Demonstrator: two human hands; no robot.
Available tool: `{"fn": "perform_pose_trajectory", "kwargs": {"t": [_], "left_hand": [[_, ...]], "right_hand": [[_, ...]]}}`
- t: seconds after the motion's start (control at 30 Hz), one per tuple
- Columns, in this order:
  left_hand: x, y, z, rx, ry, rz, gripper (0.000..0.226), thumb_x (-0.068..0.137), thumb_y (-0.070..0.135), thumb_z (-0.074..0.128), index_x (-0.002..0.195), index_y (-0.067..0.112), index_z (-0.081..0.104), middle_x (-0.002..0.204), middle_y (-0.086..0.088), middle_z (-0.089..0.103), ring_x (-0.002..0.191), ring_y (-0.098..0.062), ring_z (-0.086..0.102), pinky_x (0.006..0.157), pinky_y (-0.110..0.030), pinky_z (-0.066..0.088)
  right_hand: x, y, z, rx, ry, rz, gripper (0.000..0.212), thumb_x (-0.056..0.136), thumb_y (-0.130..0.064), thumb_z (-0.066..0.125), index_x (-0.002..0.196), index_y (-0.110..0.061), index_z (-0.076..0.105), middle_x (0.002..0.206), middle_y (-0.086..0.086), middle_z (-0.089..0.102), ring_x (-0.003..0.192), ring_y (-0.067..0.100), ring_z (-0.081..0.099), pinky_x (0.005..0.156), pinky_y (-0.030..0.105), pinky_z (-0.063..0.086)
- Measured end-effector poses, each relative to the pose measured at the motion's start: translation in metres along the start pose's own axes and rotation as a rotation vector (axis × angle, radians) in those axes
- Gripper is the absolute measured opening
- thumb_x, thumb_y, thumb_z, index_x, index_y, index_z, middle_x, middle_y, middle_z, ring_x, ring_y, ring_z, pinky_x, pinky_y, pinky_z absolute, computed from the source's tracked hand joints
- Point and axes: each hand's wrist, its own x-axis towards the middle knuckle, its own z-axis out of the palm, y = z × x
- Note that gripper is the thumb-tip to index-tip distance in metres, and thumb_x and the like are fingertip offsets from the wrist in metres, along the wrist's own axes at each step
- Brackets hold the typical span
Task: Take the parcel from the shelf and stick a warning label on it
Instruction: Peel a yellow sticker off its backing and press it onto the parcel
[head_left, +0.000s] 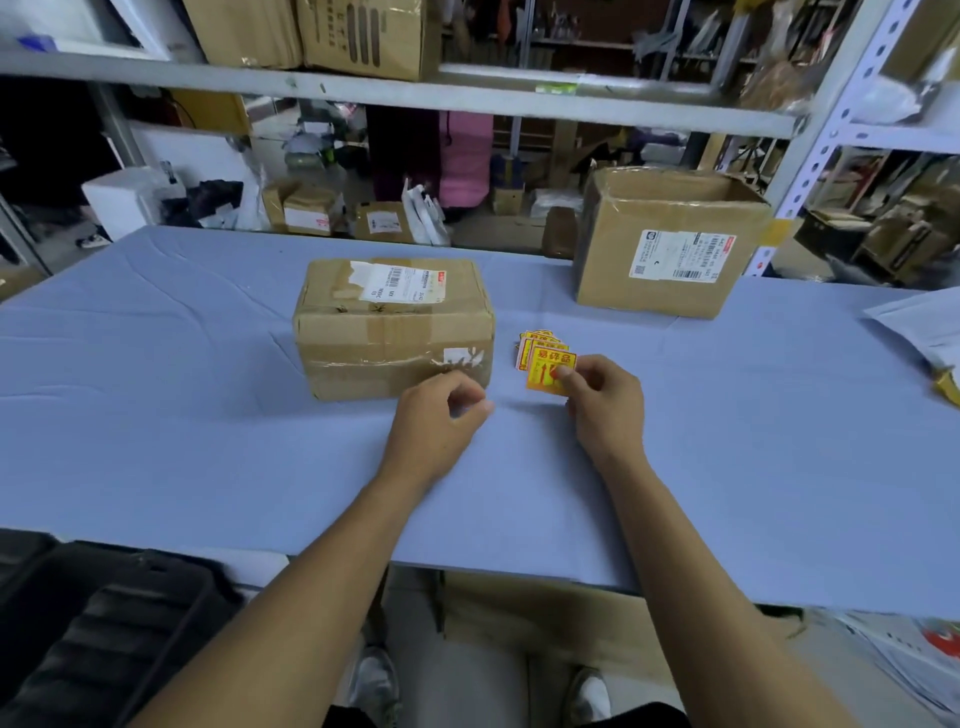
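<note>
A taped brown cardboard parcel (389, 322) with a white shipping label on top lies on the blue table (208, 415), in the middle. To its right my right hand (602, 400) pinches a yellow and red warning label (545, 371) between thumb and fingers, just above a small fanned stack of the same labels (535, 340). My left hand (441, 415) hovers loosely curled in front of the parcel's near right corner, holding nothing; its fingertips are close together.
A larger cardboard box (670, 244) with a shipping label stands at the back right of the table. White papers (924, 327) lie at the right edge. Grey metal shelving (415, 93) spans above, with more boxes behind. A black case (104, 623) sits low at my left.
</note>
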Motion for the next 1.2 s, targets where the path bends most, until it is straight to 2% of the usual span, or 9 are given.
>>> {"fn": "perform_pose_trajectory", "kwargs": {"t": [0.1,0.23,0.47,0.57,0.63,0.8,0.97,1.1,1.2], "left_hand": [[-0.002,0.006,-0.007,-0.217,-0.013,-0.084,0.010,0.084,0.019,0.076,0.091,0.018,0.069,0.080,0.005,0.070,0.074,-0.004,0.065,0.068,-0.018,0.053],[-0.010,0.006,-0.017,-0.306,-0.027,-0.047,0.010,0.080,0.016,0.072,0.075,0.022,0.065,0.065,0.004,0.060,0.058,0.003,0.053,0.062,-0.017,0.044],[-0.011,0.004,-0.014,-0.236,-0.005,0.007,0.014,0.079,0.016,0.067,0.074,0.029,0.062,0.071,0.006,0.060,0.069,-0.007,0.053,0.070,-0.025,0.046],[-0.011,0.003,-0.014,-0.216,0.006,-0.004,0.028,0.085,0.001,0.067,0.074,0.026,0.061,0.072,0.003,0.060,0.069,-0.011,0.055,0.069,-0.031,0.048],[-0.010,0.003,-0.014,-0.224,-0.001,-0.018,0.031,0.086,-0.003,0.066,0.074,0.025,0.062,0.071,0.002,0.061,0.067,-0.011,0.055,0.067,-0.031,0.049],[-0.013,0.006,-0.014,-0.231,0.067,-0.012,0.021,0.084,0.004,0.072,0.092,0.023,0.065,0.083,-0.002,0.063,0.078,-0.011,0.059,0.074,-0.023,0.050],[-0.027,0.009,0.003,-0.030,0.102,0.085,0.012,0.081,0.011,0.073,0.087,0.020,0.067,0.090,-0.004,0.066,0.080,-0.016,0.062,0.071,-0.022,0.049],[-0.028,0.006,0.008,0.022,0.079,0.074,0.009,0.083,0.013,0.070,0.091,0.018,0.070,0.090,-0.003,0.070,0.082,-0.017,0.067,0.073,-0.031,0.056],[-0.028,0.007,0.006,0.020,0.059,0.094,0.009,0.083,0.010,0.071,0.089,0.017,0.071,0.091,-0.003,0.069,0.080,-0.015,0.067,0.072,-0.024,0.054]], "right_hand": [[-0.038,-0.009,0.011,0.100,-0.201,-0.056,0.017,0.093,-0.009,0.063,0.077,-0.003,0.063,0.053,0.006,0.054,0.040,0.002,0.044,0.045,0.016,0.036],[-0.055,-0.016,0.018,0.044,-0.350,-0.098,0.019,0.091,-0.015,0.066,0.082,0.001,0.070,0.056,0.002,0.058,0.043,0.000,0.048,0.050,0.013,0.038],[-0.052,-0.015,0.013,0.166,-0.296,-0.032,0.006,0.090,0.001,0.062,0.084,0.000,0.062,0.069,0.004,0.059,0.042,0.009,0.056,0.047,0.022,0.047],[-0.051,-0.013,0.018,0.034,-0.321,-0.064,0.003,0.090,-0.008,0.062,0.093,-0.010,0.063,0.079,-0.003,0.064,0.048,0.012,0.061,0.052,0.031,0.052],[-0.052,-0.013,0.022,-0.102,-0.346,-0.111,0.007,0.091,-0.015,0.063,0.098,-0.016,0.065,0.085,-0.009,0.065,0.048,0.008,0.061,0.053,0.024,0.051],[-0.052,-0.013,0.021,-0.081,-0.303,-0.082,0.011,0.092,-0.013,0.062,0.082,-0.007,0.066,0.056,0.001,0.063,0.044,0.006,0.055,0.051,0.018,0.048],[-0.051,-0.012,0.023,0.019,-0.345,-0.049,0.011,0.093,-0.013,0.060,0.083,-0.010,0.065,0.065,0.011,0.071,0.054,0.015,0.066,0.056,0.030,0.056],[-0.050,-0.012,0.020,0.100,-0.389,-0.010,0.011,0.095,-0.007,0.057,0.084,-0.008,0.059,0.069,0.011,0.071,0.062,0.020,0.069,0.055,0.024,0.054],[-0.050,-0.011,0.017,0.209,-0.428,0.021,0.015,0.094,-0.001,0.058,0.081,-0.010,0.056,0.071,0.010,0.070,0.066,0.020,0.070,0.059,0.025,0.056]]}}
